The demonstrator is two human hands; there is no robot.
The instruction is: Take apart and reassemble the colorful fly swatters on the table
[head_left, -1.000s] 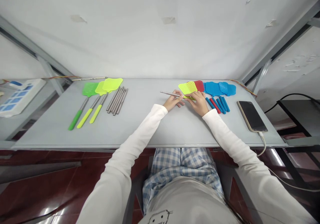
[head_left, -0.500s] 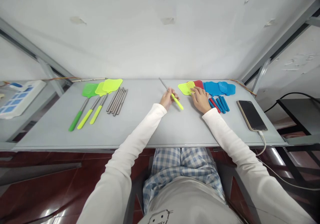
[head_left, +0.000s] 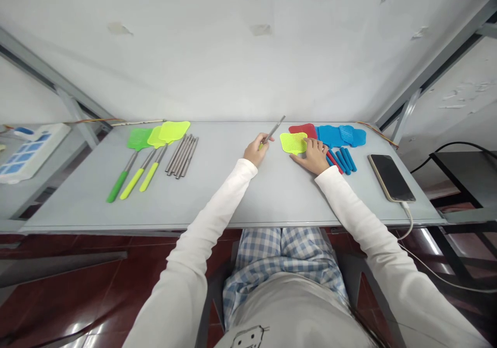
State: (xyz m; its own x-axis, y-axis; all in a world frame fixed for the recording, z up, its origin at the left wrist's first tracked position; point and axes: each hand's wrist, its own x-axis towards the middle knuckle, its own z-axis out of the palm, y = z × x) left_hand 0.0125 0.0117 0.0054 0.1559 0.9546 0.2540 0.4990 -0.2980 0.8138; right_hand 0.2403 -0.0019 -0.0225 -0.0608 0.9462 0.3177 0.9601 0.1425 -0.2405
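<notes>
My left hand (head_left: pixel 257 149) is closed round a fly swatter handle with a metal rod (head_left: pixel 277 126). The rod points up and to the right, and most of the yellow grip is hidden in the fingers. My right hand (head_left: pixel 313 155) has its thumb and fingers at the lower right edge of a yellow-green mesh swatter head (head_left: pixel 293 142). Just behind that head lies a red swatter head (head_left: pixel 304 129). Blue swatter heads (head_left: pixel 329 135) overlap to the right, with several blue handle grips (head_left: pixel 345 160) and a red grip (head_left: pixel 336 162) below them.
Three swatters with handles, one with a green grip (head_left: pixel 117 186), lie at the left beside several metal rods (head_left: pixel 182 156). A phone (head_left: pixel 391 178) with a white cable lies at the right of the grey table (head_left: pixel 221 192). A wall stands behind.
My left hand has turned the rod from pointing up-left to up-right. The yellow-green head has turned and shifted slightly right and toward me, uncovering more of the red head.
</notes>
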